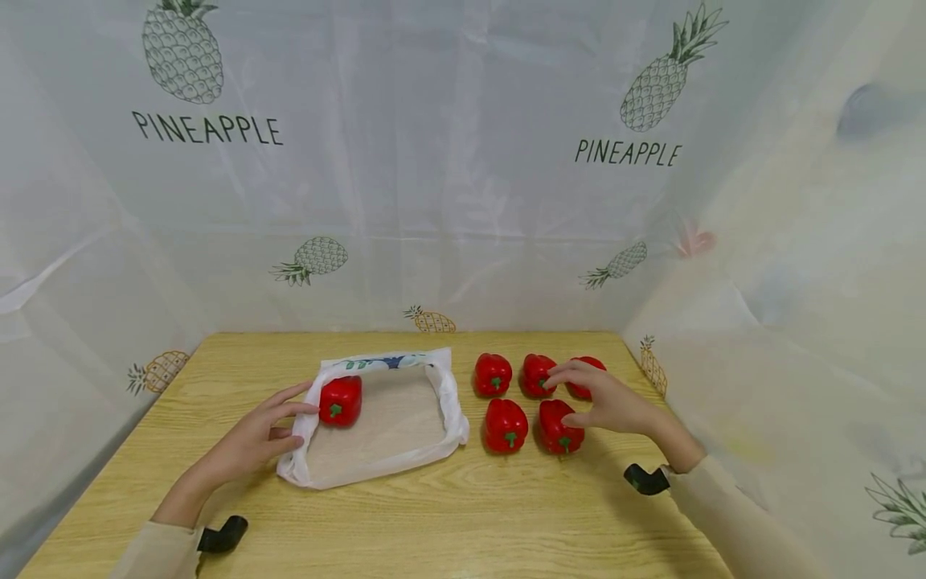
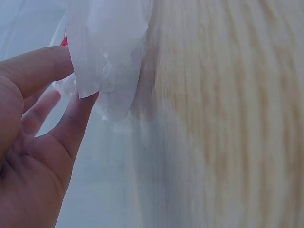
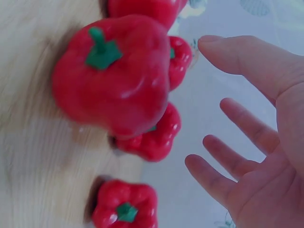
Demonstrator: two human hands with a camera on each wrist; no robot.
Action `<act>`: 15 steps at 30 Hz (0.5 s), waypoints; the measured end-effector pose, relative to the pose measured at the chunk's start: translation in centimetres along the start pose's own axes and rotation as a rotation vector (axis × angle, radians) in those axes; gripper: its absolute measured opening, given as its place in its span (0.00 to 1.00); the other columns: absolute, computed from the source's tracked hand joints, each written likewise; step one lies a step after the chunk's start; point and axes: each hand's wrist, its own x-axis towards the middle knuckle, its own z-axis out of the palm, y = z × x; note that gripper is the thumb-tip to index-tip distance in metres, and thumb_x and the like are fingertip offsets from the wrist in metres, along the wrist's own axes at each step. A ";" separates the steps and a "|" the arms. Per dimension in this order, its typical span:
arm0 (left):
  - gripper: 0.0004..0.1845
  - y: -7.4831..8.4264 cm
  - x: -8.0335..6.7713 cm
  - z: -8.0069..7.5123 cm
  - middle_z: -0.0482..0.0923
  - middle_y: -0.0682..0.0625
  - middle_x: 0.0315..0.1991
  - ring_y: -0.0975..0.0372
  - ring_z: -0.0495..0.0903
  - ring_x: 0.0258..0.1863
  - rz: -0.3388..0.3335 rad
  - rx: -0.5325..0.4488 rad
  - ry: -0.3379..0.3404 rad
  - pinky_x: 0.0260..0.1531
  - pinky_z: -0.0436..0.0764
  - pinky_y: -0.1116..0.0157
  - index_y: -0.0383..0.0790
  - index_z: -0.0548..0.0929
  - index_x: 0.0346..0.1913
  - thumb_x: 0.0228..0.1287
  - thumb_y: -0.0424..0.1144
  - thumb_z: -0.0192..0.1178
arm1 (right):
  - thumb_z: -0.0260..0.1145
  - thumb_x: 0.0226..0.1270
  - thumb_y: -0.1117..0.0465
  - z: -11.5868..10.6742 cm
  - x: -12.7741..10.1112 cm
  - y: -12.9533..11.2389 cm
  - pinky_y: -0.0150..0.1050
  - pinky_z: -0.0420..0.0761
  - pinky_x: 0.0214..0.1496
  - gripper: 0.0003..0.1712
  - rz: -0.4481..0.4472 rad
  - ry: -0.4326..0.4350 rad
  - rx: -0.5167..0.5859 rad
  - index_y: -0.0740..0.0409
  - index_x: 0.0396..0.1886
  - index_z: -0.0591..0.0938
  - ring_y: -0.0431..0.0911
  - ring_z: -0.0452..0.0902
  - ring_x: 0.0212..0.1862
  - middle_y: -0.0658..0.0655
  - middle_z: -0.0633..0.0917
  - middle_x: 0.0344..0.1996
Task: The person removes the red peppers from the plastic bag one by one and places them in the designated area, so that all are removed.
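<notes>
An open white plastic bag (image 1: pixel 454 418) lies spread on the table, its rim standing up in a rough rectangle. One red bell pepper (image 1: pixel 342 400) with a green stem rests inside at its left end. My left hand (image 1: pixel 253 438) holds the bag's left rim, the thumb outside and a fingertip tucked behind the plastic (image 2: pixel 109 52). Over on the right, my right hand (image 1: pixel 608 398) hovers with spread fingers above the loose peppers, thumb overlapping the front right bell pepper (image 1: pixel 560 430). Nothing is in that palm in the right wrist view.
Several more red bell peppers stand in two rows right of the bag, such as the front left one (image 1: pixel 506 426) and back left one (image 1: pixel 493 375). A pineapple-print curtain (image 1: pixel 434 185) encloses the wooden table (image 1: pixel 448 523) at the back and sides.
</notes>
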 end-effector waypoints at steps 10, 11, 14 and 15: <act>0.25 -0.3 0.0 0.1 0.58 0.37 0.82 0.34 0.64 0.74 0.002 -0.001 0.001 0.52 0.88 0.60 0.42 0.84 0.64 0.64 0.27 0.73 | 0.81 0.63 0.64 1.0 3.1 -1.7 0.62 0.82 0.64 0.30 -0.059 0.033 0.001 0.49 0.64 0.83 0.60 0.71 0.71 0.59 0.78 0.69; 0.25 -0.2 0.0 0.1 0.57 0.36 0.82 0.34 0.63 0.74 0.003 -0.002 0.001 0.52 0.88 0.59 0.42 0.84 0.64 0.64 0.27 0.73 | 0.81 0.63 0.64 1.1 3.4 -1.9 0.63 0.81 0.65 0.30 -0.063 0.035 0.007 0.48 0.64 0.83 0.60 0.71 0.71 0.58 0.79 0.69; 0.25 -0.1 0.0 0.1 0.57 0.36 0.82 0.33 0.63 0.74 0.006 -0.004 0.004 0.52 0.88 0.57 0.42 0.84 0.64 0.64 0.26 0.73 | 0.82 0.62 0.64 1.6 4.7 -2.4 0.62 0.80 0.66 0.31 -0.076 0.040 0.019 0.48 0.65 0.83 0.57 0.72 0.71 0.56 0.79 0.69; 0.25 -0.1 0.0 0.1 0.57 0.36 0.82 0.33 0.62 0.74 0.004 -0.006 0.005 0.52 0.88 0.57 0.42 0.84 0.64 0.64 0.26 0.73 | 0.82 0.62 0.64 1.8 5.0 -2.6 0.62 0.80 0.67 0.31 -0.071 0.038 0.022 0.47 0.65 0.83 0.56 0.71 0.72 0.55 0.79 0.70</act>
